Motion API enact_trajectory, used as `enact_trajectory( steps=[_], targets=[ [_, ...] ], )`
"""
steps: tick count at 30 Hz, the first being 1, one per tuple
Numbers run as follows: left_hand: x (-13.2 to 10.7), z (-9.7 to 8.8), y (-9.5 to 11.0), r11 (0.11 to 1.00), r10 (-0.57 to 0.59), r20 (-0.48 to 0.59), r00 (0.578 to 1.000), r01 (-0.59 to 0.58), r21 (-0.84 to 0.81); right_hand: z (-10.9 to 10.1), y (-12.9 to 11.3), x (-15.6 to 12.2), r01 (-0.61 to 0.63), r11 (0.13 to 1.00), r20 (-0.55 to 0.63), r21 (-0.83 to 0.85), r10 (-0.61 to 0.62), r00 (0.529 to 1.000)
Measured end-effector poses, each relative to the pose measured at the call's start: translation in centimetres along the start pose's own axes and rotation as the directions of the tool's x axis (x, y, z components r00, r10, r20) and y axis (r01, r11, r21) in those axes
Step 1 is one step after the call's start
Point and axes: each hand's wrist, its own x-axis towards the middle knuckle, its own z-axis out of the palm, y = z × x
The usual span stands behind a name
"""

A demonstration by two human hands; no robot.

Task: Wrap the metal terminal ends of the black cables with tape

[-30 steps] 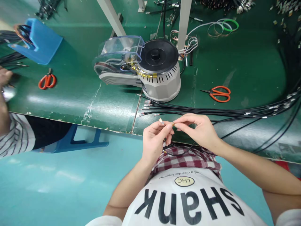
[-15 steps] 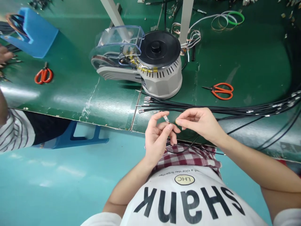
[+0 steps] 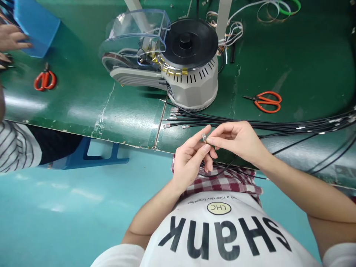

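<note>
My left hand (image 3: pixel 191 157) is closed on the end of a black cable, its thumb and fingers pinching just below a small silvery metal connector (image 3: pixel 204 137). The cable (image 3: pixel 215 178) loops down below that hand, over my lap. Thumb and forefinger of my right hand (image 3: pixel 237 141) are pinched together right at the connector. A faint yellowish bit shows at their tips, too small to make out. Behind both hands lies a bundle of black cables (image 3: pixel 222 119), several with silvery connectors at their left ends.
A round tape dispenser (image 3: pixel 194 85) with yellow tape pieces stands behind the cables. Orange-handled scissors (image 3: pixel 268 102) lie right, another pair (image 3: pixel 45 79) left. A co-worker's hand (image 3: pixel 12 39) is beside a blue holder (image 3: pixel 39 26). White wire coils (image 3: pixel 235 33) lie at the back.
My right fingertips have come leftward to the connector, closing the gap between the hands. The view has shifted slightly. The co-worker's hand has come further into view at the blue holder.
</note>
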Motion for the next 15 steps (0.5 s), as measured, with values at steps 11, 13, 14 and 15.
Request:
enact_trajectory(
  steps=[11,13,14,15],
  targets=[
    [0.08,-0.14,-0.08,0.999,-0.028,0.019,0.999,0.029,-0.031,0.16,0.11,-0.14,0.042,0.999,0.001,-0.032,-0.042,0.999],
    [0.09,-0.16,-0.10,0.999,-0.030,0.024,0.999,0.031,-0.037,0.13,0.16,-0.15,0.043,0.999,-0.009,-0.032,-0.043,0.999],
    [0.09,-0.16,-0.10,0.999,-0.032,0.024,0.999,0.033,-0.039,0.12,0.18,-0.15,0.044,0.999,-0.014,-0.032,-0.044,0.999],
    [0.09,-0.15,-0.10,0.999,-0.034,0.021,0.999,0.035,-0.039,0.11,0.20,-0.15,0.045,0.998,-0.016,-0.032,-0.045,0.999]
  ],
)
